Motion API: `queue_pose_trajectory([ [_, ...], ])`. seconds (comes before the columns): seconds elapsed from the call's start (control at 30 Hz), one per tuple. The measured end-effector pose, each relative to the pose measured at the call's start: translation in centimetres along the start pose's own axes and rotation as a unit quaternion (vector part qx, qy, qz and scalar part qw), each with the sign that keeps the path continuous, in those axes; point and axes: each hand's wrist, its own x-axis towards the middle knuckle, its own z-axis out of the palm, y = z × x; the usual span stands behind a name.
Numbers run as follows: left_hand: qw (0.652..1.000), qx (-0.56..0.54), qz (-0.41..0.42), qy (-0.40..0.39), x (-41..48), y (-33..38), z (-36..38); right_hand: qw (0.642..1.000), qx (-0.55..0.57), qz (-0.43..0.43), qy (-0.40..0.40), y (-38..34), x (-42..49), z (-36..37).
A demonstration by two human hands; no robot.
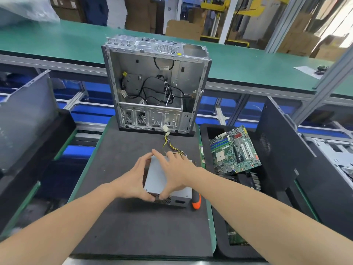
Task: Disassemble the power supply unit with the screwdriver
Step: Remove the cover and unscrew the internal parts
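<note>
Head view: the PSU point(157, 178) lies mid-mat point(118, 217), the left hand point(133, 178) gripping its left edge and the right hand point(176, 173) clasping its top. The screwdriver point(196, 202) lies just right of it; the case point(152, 83) stands at the far end.

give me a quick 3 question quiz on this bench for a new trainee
1. Where does the screwdriver lie relative to the power supply unit? A) on top of it B) on the mat, at its right C) on the mat, at its left
2. True or false: the left hand and the right hand both hold the power supply unit.
3. Fill in: the screwdriver's handle is black and ____.
Key: 1 B; 2 true; 3 orange
</note>
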Motion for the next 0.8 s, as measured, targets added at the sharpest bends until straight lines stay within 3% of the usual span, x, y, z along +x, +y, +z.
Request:
queue_pose_trajectory([
  [0.23, 0.999, 0.017, 0.036, 0.001, 0.4, -1.9, 0.5, 0.999, 0.017, -0.018, -0.021, -0.5, 0.5, -0.9],
  [0.43, 0.996, 0.033, 0.087, 0.017, 1.3, -3.1, 1.4, 0.999, 0.037, -0.008, 0.01, -0.9, 0.0, -0.3],
  [0.8, 0.994, 0.07, 0.081, -0.012, 2.2, -3.8, 2.0, 0.999, 0.013, -0.024, 0.016, -0.2, 0.1, 0.0],
])
